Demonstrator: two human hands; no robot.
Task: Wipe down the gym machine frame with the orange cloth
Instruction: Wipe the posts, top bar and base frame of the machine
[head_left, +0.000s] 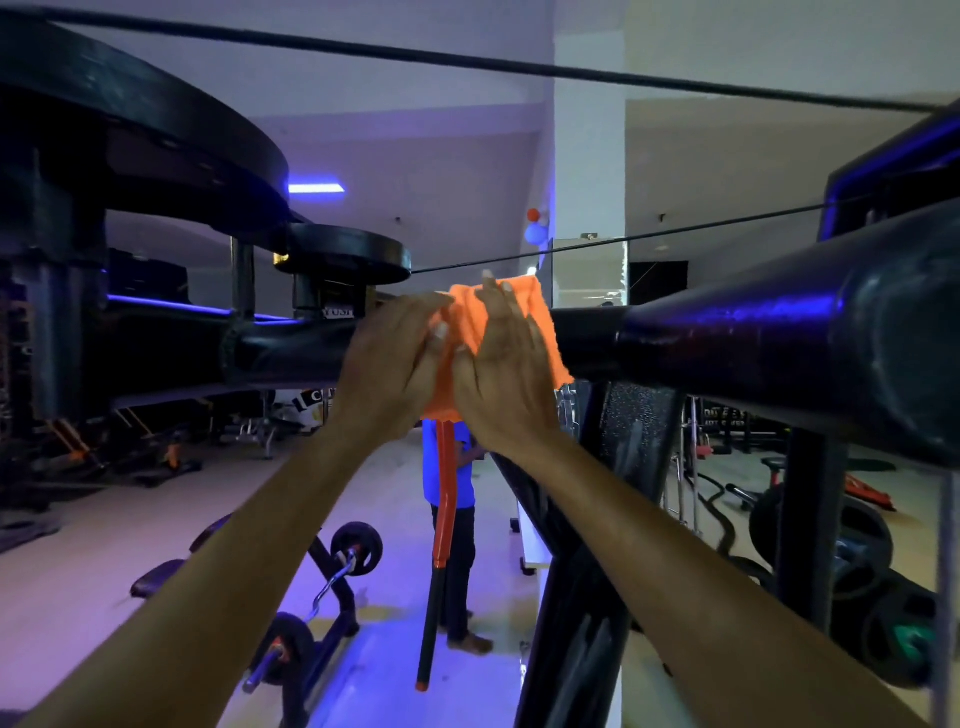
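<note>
Your two forearms came up from the bottom corners and met at the middle, both hands flat against the orange cloth (470, 332), and that cloth was draped over the horizontal bar (675, 338) of the gym machine frame. Your left hand (392, 358) lay on the cloth's left part, fingers straight and close together, pressing rather than clutching. Your right hand (506, 364) sat just beside it, touching or nearly so, fingers stretched up over the top of the tube with the fingertips at the cloth's upper edge. Neither hand was closed round anything; both were flattened out, pinning the fabric to the metal.

The thing to watch was the bar's long axis: it ran left to right straight across your view, at arm's reach ahead, so the cloth could only travel sideways along it. To the right the tube widened into a thick dark collar (893, 332), with your right hand the nearer one to it; to the left it ran toward a joint under the round pulley (345, 257), your left hand's side. I judged a long bare stretch on either side remained to wipe.

Below the cloth hung an orange-and-black handle (444, 519). Beyond that stood a person in a blue top (462, 478), partly hidden. Farther off, a barbell rack (332, 582) sat on the floor; no containers showed
</note>
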